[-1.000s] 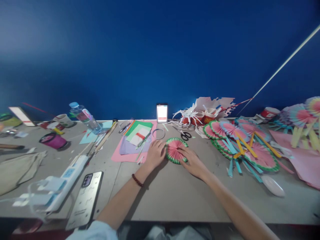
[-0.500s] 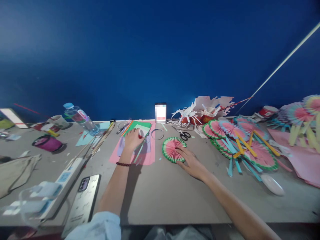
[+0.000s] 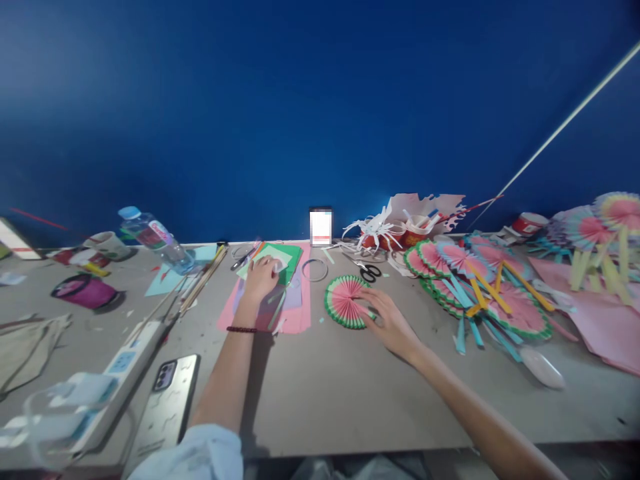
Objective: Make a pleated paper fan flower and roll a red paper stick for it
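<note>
My left hand [image 3: 263, 275] is over a stack of coloured paper, its fingers curled on a pale green sheet [image 3: 284, 257] that lies askew over a green sheet [image 3: 295, 253]. Purple paper [image 3: 293, 293] and larger pink paper [image 3: 299, 323] lie beneath. Fingertips and whatever is under the palm are partly hidden. My right hand [image 3: 393, 323] rests at the right edge of a round pleated paper rosette [image 3: 345, 303], pink with a green rim. Its thumb and fingers are apart, the fingertips touching the pleats. The rosette lies flat on the table.
Scissors [image 3: 369, 270] and a clear ring [image 3: 315, 270] lie behind the rosette. Finished paper fans [image 3: 515, 310] and a white computer mouse [image 3: 543, 368] are on the right. To the left are a phone [image 3: 167, 407], a power strip [image 3: 113, 393], sticks [image 3: 205, 280] and a water bottle [image 3: 157, 240].
My left hand has shifted slightly left, and the pale green sheet has slid left with it. My right hand has drawn back from the rosette's middle to its right edge.
</note>
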### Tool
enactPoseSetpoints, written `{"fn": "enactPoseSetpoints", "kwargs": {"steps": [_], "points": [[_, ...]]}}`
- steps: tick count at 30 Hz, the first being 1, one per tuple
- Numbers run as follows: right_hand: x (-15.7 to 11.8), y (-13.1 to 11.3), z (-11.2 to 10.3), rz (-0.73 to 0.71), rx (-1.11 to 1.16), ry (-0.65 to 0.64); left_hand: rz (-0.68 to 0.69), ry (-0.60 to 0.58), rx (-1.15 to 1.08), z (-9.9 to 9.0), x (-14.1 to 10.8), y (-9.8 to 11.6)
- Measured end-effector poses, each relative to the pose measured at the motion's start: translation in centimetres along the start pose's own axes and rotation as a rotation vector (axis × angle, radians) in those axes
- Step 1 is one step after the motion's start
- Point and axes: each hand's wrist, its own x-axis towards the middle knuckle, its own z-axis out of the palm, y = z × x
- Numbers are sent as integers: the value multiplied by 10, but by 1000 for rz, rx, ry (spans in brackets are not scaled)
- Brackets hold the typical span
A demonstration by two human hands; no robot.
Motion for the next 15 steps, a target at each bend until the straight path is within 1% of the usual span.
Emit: {"fn": "enactPoseSetpoints", "kwargs": {"steps": [4, 7, 9, 11, 13, 15], "points": [[9, -23, -11, -44, 13, -64, 11, -69, 18, 2, 0, -6], [23, -41, -11, -77, 46, -145, 14, -77, 10, 2, -1, -6], [41, -52, -7, -98, 68, -238, 27, -96, 7, 1, -2, -5], [65, -62, -1, -76, 54, -346, 49, -118, -4, 1, -2, -2], [91, -69, 7, 1, 34, -394, 67, -121, -15, 0, -2, 1], [114, -72, 17, 23, 34, -425, 87, -118, -14, -1, -2, 5]]}}
